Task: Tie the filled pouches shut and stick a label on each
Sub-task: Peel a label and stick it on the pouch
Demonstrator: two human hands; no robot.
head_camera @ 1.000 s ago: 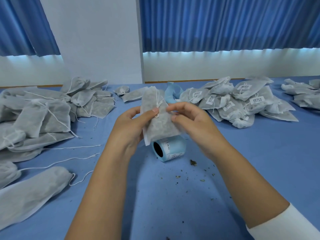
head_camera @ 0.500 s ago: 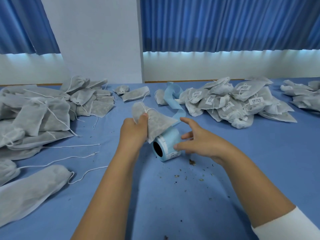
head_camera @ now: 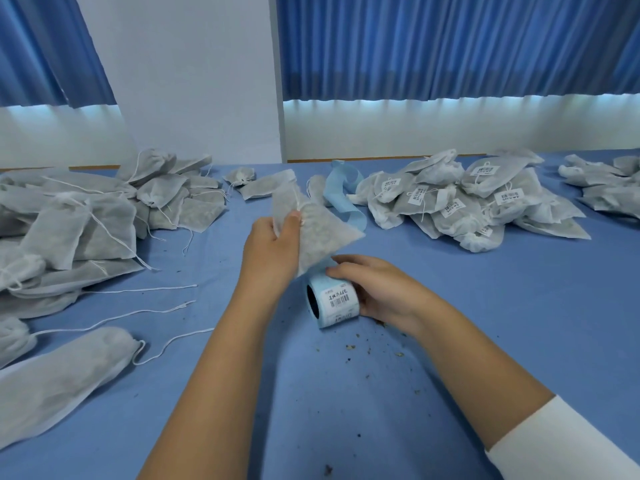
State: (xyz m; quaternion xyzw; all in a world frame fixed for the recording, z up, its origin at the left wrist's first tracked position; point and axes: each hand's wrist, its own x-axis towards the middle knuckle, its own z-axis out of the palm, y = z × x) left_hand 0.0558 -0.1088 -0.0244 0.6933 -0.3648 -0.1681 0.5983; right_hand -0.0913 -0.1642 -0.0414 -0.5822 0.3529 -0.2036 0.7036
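Note:
My left hand (head_camera: 272, 251) grips a grey filled pouch (head_camera: 317, 233) by its tied neck and holds it tilted above the table. Just below it lies a light-blue label roll (head_camera: 334, 301) on its side, a barcode label facing up. My right hand (head_camera: 377, 289) rests on the roll's right side, fingers curled over its top. A strip of blue backing paper (head_camera: 346, 199) trails from the roll toward the back.
A heap of unlabelled pouches (head_camera: 86, 216) with loose white strings fills the left. Labelled pouches (head_camera: 460, 199) are piled at the back right, more pouches (head_camera: 602, 188) at the far right. One long pouch (head_camera: 59, 379) lies near left. Crumbs dot the blue table (head_camera: 485, 323).
My right hand let go of the pouch, dropped down and closed on the label roll. My left hand lowered the pouch and keeps holding it alone.

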